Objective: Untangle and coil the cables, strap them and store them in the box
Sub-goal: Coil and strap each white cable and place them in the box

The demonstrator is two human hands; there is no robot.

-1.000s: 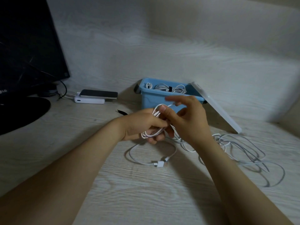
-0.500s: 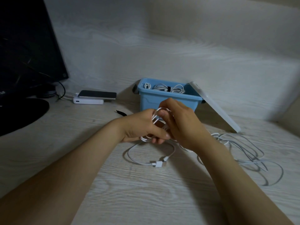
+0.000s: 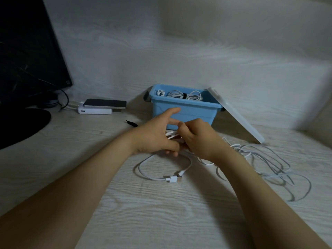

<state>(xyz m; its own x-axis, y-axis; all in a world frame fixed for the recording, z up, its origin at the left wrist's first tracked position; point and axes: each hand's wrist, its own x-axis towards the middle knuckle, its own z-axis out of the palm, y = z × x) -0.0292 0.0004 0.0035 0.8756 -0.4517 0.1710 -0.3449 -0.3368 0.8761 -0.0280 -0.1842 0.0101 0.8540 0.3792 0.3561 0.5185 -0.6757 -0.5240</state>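
My left hand point(image 3: 154, 139) holds a small coil of white cable point(image 3: 170, 136) in front of the blue box point(image 3: 183, 112), thumb raised, lower fingers curled under the loops. My right hand point(image 3: 199, 141) is curled beside it and pinches the same cable. The cable's loose end loops on the table below, ending in a USB plug point(image 3: 173, 179). A tangle of white cables point(image 3: 265, 162) lies to the right. Strapped coils point(image 3: 183, 95) lie inside the box. A black strap point(image 3: 132, 123) lies left of my left hand.
The box's white lid point(image 3: 233, 114) leans against its right side. A phone point(image 3: 106, 103) rests on a white power bank point(image 3: 95, 111) at the back left. A dark monitor point(image 3: 27, 51) and its round base point(image 3: 21, 126) fill the left edge.
My right hand has come down from above the coil and curled in close beside my left. My left thumb has lifted off the coil. The loose end has shortened slightly.
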